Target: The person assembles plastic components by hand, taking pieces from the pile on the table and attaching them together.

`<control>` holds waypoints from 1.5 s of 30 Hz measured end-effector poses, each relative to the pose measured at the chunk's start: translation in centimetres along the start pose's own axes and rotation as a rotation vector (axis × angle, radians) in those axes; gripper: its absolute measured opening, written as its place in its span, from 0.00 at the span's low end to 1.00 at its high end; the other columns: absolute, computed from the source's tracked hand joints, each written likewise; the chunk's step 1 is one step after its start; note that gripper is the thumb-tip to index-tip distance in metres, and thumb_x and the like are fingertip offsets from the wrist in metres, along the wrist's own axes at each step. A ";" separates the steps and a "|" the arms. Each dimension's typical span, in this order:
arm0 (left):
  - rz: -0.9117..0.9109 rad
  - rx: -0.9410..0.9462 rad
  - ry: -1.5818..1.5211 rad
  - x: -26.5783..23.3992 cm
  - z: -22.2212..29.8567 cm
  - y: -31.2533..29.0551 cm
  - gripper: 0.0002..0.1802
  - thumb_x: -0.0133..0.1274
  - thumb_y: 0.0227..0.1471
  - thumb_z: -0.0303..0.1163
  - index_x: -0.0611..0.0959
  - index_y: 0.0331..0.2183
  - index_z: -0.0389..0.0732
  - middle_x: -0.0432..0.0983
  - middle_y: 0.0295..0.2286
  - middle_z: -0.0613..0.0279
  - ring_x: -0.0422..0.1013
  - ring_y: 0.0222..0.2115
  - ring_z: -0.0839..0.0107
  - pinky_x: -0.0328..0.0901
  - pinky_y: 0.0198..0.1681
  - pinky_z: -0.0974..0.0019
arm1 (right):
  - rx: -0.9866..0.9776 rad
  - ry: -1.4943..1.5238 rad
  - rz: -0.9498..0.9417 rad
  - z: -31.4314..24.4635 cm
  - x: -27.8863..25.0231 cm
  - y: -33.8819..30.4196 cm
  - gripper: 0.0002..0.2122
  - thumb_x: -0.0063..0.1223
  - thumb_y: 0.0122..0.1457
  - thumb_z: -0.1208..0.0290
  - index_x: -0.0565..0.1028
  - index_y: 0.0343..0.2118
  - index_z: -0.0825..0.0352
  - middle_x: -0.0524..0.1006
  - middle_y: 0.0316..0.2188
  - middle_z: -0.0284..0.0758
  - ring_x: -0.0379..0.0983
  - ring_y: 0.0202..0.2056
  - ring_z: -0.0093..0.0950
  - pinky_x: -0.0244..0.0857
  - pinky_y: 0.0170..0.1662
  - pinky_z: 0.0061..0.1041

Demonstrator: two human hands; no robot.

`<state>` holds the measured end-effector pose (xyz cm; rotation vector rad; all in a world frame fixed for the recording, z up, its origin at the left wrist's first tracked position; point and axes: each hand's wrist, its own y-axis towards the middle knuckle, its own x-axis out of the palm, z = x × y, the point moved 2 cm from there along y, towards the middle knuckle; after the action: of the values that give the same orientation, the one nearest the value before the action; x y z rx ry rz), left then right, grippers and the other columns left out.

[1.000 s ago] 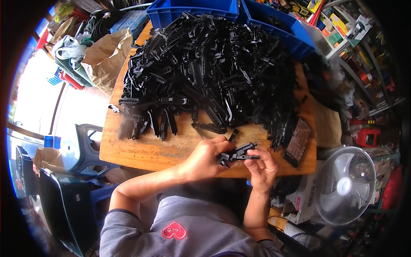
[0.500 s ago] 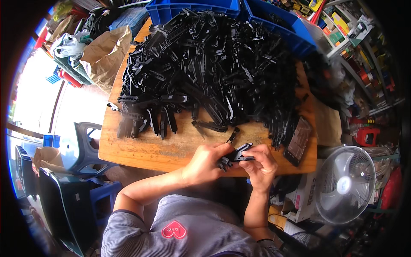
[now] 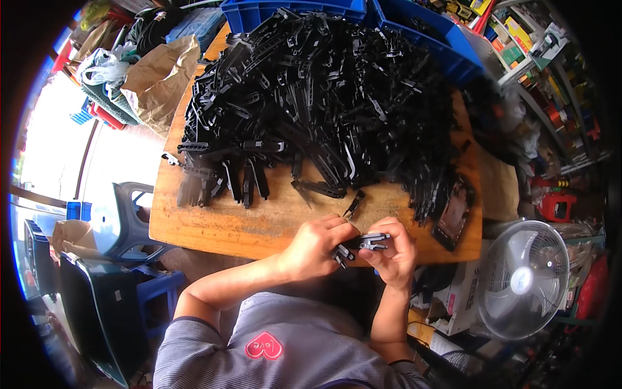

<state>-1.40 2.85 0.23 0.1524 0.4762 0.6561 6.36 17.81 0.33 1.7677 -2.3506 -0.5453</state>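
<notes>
At the table's near edge my left hand [image 3: 319, 245] is closed around several black plastic parts [image 3: 343, 255], whose ends stick out beside its fingers. Close against it, my right hand [image 3: 394, 253] pinches a black plastic clip-like part [image 3: 374, 241] with light grey glints between thumb and fingers. Part of each held piece is hidden by my fingers. Just beyond my hands a single narrow black piece [image 3: 354, 203] lies on the wooden table [image 3: 259, 223]. A large heap of similar black plastic parts [image 3: 304, 97] covers the table's far side.
Blue plastic bins [image 3: 427, 48] stand behind the heap. A phone [image 3: 453, 214] lies at the table's right edge. To the right stand a fan [image 3: 521, 280] and crowded shelves [image 3: 544, 78]. A brown paper bag [image 3: 159, 84] and a grey-blue chair [image 3: 123, 223] are on the left.
The part in my right hand has turned, and its end now points right. My right fingers have closed further over it. My left hand stays nearly in place.
</notes>
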 end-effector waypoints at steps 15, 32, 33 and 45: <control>-0.075 -0.404 -0.031 -2.9 -0.4 -2.9 0.17 0.59 0.43 0.35 0.76 0.35 0.37 0.75 0.25 0.48 0.74 0.29 0.61 0.66 0.33 0.63 | -0.059 -0.326 -0.263 -0.8 1.7 2.9 0.13 0.58 0.51 0.68 0.75 0.37 0.69 0.73 0.31 0.36 0.70 0.27 0.26 0.64 0.30 0.21; -0.084 -0.654 -1.260 -2.4 -2.8 -2.2 0.29 0.57 0.45 0.36 0.70 0.46 0.29 0.74 0.30 0.57 0.71 0.24 0.72 0.65 0.26 0.71 | -0.074 -0.470 0.030 -1.3 1.9 2.1 0.09 0.54 0.49 0.82 0.74 0.35 0.69 0.71 0.28 0.37 0.70 0.32 0.31 0.63 0.34 0.23; -0.020 -0.654 -1.271 -2.3 -3.0 -2.2 0.27 0.56 0.45 0.34 0.71 0.44 0.29 0.74 0.29 0.55 0.71 0.23 0.71 0.66 0.25 0.71 | -0.057 -0.469 0.048 -0.8 1.3 2.3 0.11 0.52 0.47 0.85 0.74 0.35 0.68 0.72 0.30 0.38 0.70 0.33 0.32 0.64 0.35 0.27; 0.204 -0.581 -0.682 -1.5 -1.2 0.5 0.16 0.56 0.45 0.25 0.74 0.38 0.32 0.76 0.27 0.58 0.71 0.24 0.75 0.67 0.27 0.72 | 0.033 0.203 -0.052 -0.5 0.4 1.6 0.07 0.57 0.50 0.78 0.73 0.32 0.69 0.70 0.32 0.34 0.68 0.35 0.23 0.64 0.36 0.19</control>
<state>-3.29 2.29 -0.13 -0.1306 -0.3969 0.8657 4.95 17.69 1.39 1.8084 -2.1943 -0.3180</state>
